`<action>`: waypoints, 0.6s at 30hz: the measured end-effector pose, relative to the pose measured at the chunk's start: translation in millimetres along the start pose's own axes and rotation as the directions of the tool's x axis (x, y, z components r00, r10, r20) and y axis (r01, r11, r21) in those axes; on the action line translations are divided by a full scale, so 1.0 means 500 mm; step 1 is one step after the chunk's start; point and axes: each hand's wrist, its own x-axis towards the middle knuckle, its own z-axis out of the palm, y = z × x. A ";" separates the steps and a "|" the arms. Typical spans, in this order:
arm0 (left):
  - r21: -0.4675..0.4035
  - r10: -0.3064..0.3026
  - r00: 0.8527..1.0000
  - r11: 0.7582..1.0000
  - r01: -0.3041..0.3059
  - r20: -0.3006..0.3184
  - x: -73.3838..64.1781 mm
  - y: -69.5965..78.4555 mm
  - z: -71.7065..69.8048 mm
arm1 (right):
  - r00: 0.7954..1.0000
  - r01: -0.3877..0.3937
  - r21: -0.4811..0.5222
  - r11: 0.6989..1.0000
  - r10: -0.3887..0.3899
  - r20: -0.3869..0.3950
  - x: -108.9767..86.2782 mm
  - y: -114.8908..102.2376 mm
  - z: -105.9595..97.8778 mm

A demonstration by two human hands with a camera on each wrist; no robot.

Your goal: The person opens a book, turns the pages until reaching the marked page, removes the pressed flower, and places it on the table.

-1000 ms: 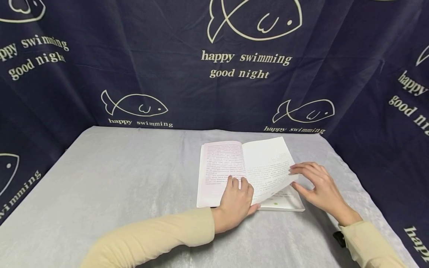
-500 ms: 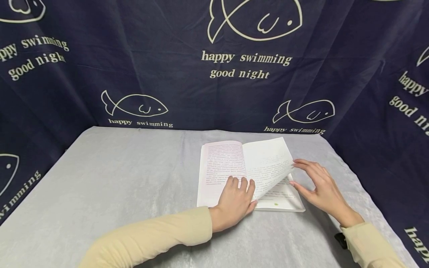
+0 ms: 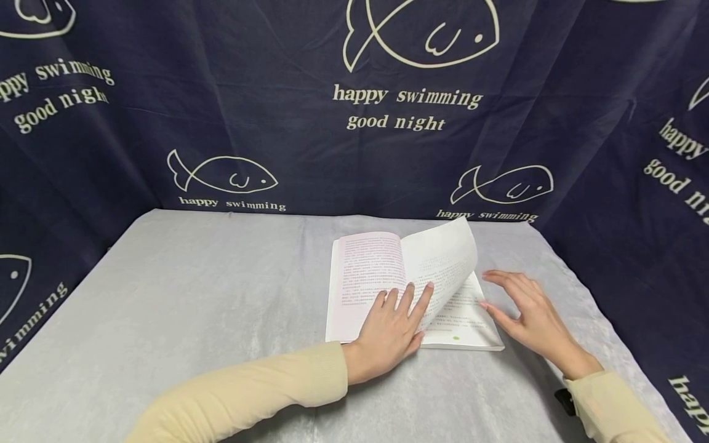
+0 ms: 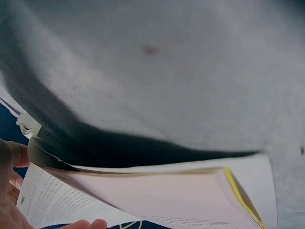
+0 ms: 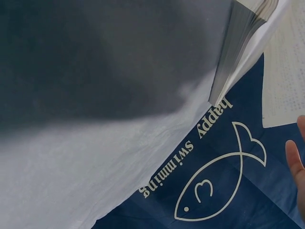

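Observation:
An open book lies on the table, its left page pinkish and its right side white, both printed with small text. One right-hand leaf stands lifted and curved, with the page below partly showing. My left hand rests across the lower middle of the book, fingers spread, index finger against the leaf. Just off the book's right edge is my right hand, fingers and thumb apart, nothing between them. In the right wrist view, the fingers are near the raised leaf. The left wrist view shows the book's near edge.
The table has a grey cloth over it. Dark blue curtains with white fish drawings and lettering hang behind and at both sides.
The right-hand leaf has left my right hand's fingers and risen, curling left. My left hand's index and middle fingers have stretched out towards it. My right hand has barely moved.

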 end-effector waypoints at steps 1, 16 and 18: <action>-0.007 0.001 1.000 1.000 -0.001 -0.001 0.000 -0.001 -0.001 | 1.000 0.001 -0.002 1.000 -0.001 0.008 -0.001 0.000 0.001; -0.090 0.002 0.993 0.996 -0.013 -0.121 0.003 -0.013 -0.012 | 0.966 -0.068 -0.057 0.996 0.080 0.247 -0.019 -0.008 0.005; -0.094 0.002 0.990 0.995 -0.015 -0.143 0.002 -0.013 -0.013 | 0.963 -0.069 -0.052 0.996 0.081 0.256 -0.021 -0.009 0.005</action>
